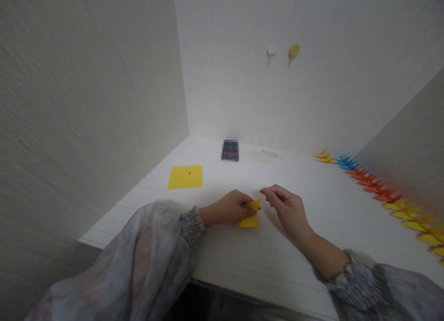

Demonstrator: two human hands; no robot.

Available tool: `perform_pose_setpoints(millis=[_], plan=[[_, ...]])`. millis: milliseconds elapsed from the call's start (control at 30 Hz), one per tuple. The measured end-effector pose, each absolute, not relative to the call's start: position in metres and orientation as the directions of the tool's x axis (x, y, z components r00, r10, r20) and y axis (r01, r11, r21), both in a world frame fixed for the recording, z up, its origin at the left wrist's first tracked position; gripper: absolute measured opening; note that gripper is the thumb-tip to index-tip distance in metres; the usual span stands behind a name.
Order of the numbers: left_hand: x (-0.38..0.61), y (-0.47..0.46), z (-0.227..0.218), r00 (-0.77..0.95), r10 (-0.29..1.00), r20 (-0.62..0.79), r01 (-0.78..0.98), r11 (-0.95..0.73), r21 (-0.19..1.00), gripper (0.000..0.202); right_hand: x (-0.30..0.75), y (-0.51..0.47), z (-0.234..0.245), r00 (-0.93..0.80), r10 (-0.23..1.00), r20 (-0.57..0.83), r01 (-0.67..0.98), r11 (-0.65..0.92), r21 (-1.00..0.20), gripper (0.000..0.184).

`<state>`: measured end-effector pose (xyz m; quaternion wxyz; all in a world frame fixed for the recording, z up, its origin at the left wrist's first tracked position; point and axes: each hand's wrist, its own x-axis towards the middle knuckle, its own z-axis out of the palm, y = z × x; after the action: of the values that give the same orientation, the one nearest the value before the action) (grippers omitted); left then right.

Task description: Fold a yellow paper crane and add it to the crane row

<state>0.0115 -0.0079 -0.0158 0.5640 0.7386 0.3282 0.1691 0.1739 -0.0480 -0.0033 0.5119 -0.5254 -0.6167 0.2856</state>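
Note:
My left hand (233, 206) grips a folded piece of yellow origami paper (250, 221) over the middle of the table, with the fingers covering part of it. A pointed fold of the paper sticks up to the right of the fingertips. Just right of the paper, and apart from it, my right hand (286, 205) is raised with its fingers curled and the thumb and forefinger drawn together. Nothing shows between those fingertips.
A flat yellow sheet (185, 177) with a small reddish spot lies at the left. Behind it is a dark blurred box (230, 151) by the wall. Several folded paper cranes (371, 182), in yellow, blue and orange, line the right side. Two hooks (294, 50) are on the back wall.

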Motion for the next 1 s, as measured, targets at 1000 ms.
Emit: perform_pose_setpoints(millis=[1000], plan=[[0.0134, -0.0044, -0.0179, 0.618, 0.786, 0.017, 0.13, -0.123, 0.984, 0.025, 0.1725, -0.0454, -0.0057, -0.026, 0.941, 0.337, 0.47, 0.309, -0.827, 0.021]])
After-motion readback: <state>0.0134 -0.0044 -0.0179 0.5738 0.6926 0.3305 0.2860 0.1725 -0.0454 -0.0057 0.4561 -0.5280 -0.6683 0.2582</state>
